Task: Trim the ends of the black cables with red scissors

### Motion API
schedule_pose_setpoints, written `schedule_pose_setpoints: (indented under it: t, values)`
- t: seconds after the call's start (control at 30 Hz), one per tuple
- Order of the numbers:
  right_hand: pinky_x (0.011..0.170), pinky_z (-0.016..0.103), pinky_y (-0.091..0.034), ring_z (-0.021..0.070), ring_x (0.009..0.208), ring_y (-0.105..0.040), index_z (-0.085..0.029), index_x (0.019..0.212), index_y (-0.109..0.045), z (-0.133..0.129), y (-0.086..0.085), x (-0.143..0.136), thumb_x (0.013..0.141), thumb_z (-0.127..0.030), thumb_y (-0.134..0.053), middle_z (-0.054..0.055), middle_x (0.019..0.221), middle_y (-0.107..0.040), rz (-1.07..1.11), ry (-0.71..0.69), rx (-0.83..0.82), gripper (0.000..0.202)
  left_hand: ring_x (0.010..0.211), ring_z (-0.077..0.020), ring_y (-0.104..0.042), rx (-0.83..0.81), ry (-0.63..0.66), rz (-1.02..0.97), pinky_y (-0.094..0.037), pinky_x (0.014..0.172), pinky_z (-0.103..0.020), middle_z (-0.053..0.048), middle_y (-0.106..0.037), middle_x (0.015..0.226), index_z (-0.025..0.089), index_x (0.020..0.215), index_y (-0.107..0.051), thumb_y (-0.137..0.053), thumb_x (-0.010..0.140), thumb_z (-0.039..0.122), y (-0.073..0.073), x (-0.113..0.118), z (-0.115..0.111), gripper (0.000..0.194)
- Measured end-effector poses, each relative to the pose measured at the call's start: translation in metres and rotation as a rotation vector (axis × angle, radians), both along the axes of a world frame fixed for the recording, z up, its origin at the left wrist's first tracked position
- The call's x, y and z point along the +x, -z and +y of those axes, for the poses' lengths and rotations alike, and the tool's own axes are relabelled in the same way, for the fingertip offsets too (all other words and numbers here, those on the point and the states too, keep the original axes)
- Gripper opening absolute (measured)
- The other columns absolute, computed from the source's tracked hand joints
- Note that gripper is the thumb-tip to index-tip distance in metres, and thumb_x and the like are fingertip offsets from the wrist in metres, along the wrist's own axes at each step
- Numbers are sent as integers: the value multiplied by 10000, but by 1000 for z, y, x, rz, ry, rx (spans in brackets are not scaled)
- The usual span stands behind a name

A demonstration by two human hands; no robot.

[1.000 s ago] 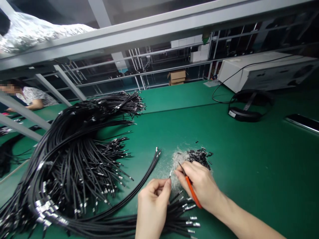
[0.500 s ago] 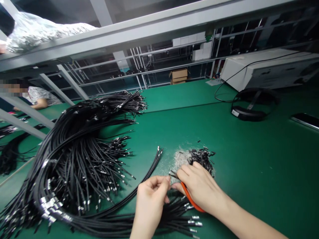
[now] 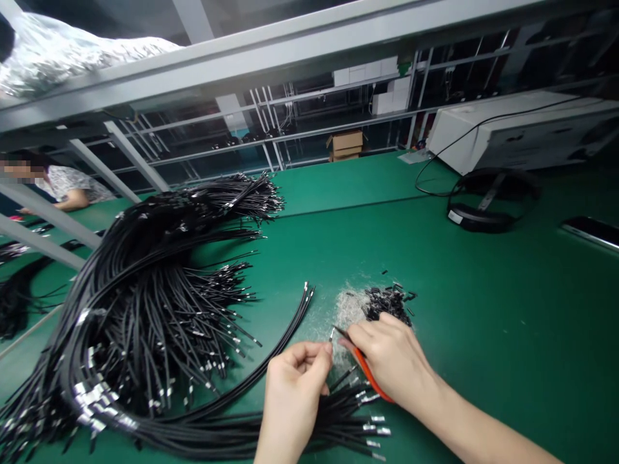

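Observation:
My left hand pinches a thin black cable whose bare silvery end sticks up past the fingertips. My right hand is wrapped round orange-handled scissors, their dark tips close to that cable end. Behind my right hand lie a heap of short black pieces and a patch of pale fine strands. Black cables with silvery ends run below and left of my hands. A few more cable ends curve up just left of the pale strands.
A large pile of black cables covers the left of the green table. At the right are a black headband-like device, a phone and a white box-shaped machine. A person sits at far left, beyond metal bars.
The scissor blades have moved slightly up, and their tips are now closer together beside the cable end. The view has shifted a little; my left hand keeps its pinch.

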State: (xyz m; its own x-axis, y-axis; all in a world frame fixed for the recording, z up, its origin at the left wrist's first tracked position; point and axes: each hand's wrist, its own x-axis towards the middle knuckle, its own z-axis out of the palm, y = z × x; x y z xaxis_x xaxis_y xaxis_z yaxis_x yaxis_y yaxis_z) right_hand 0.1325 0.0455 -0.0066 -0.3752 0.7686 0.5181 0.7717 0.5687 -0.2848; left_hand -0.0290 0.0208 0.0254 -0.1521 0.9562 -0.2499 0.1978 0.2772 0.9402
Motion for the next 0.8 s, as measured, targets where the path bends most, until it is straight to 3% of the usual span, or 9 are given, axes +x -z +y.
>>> schedule_pose_setpoints:
  t: [0.1,0.23,0.33,0.4,0.43,0.53,0.63,0.73,0.8]
  values:
    - [619,289,-259,142,549,-466,-198,697,-527,4,-2,4,960,-281,-447,-8,638,-585,123,131,34,287,476,-86,-483,66,119,86,-397,458,-193,-7,-591,579,145,691,-709,-673,745,384,7,-1,-13,248]
    - [624,278,-285,153,565,-460,-199,717,-549,7,0,5,959,-294,-439,7,668,-609,179,199,20,282,697,-171,-592,355,443,350,-475,687,-289,-41,-673,724,240,697,-761,-725,694,275,19,-5,-40,50]
    - [617,276,-291,157,566,-458,-205,706,-539,7,2,4,955,-302,-441,4,659,-602,179,185,-15,284,819,-192,-611,392,605,402,-492,771,-316,-46,-689,889,293,941,-748,-712,736,332,18,-18,-44,212]
    - [620,276,-299,159,574,-467,-207,714,-539,7,5,3,953,-303,-441,2,664,-604,177,179,-34,276,893,-188,-611,357,538,450,-492,817,-313,-51,-668,966,270,981,-712,-594,846,324,15,-31,-33,188]
    - [620,275,-301,160,576,-470,-209,720,-541,7,6,2,953,-303,-441,1,671,-607,175,175,-42,270,922,-194,-602,360,430,546,-482,840,-326,-59,-655,969,241,947,-700,-520,892,304,14,-38,-24,198]
    - [605,273,-302,161,574,-470,-214,714,-529,6,10,1,948,-307,-446,-2,672,-607,156,172,-53,265,892,-255,-579,336,188,1014,-467,825,-402,-85,-625,905,169,925,-665,-516,879,277,16,-52,8,189]
    - [584,272,-299,161,553,-461,-217,681,-506,6,13,0,941,-314,-455,-7,635,-589,140,176,-53,281,853,-274,-582,234,177,1287,-473,780,-405,-91,-613,880,154,867,-646,-528,860,239,20,-56,32,146]
    - [584,275,-316,163,551,-480,-217,681,-523,7,15,0,941,-319,-448,-2,639,-604,163,176,-79,290,830,-263,-605,225,191,1324,-478,753,-387,-72,-617,832,171,811,-612,-468,884,196,23,-54,34,163]
    - [625,277,-357,172,616,-541,-215,765,-581,7,15,-1,943,-333,-449,13,745,-661,234,165,-125,251,802,-244,-622,277,159,1231,-486,730,-365,-59,-627,815,181,834,-581,-445,902,215,22,-54,25,156]
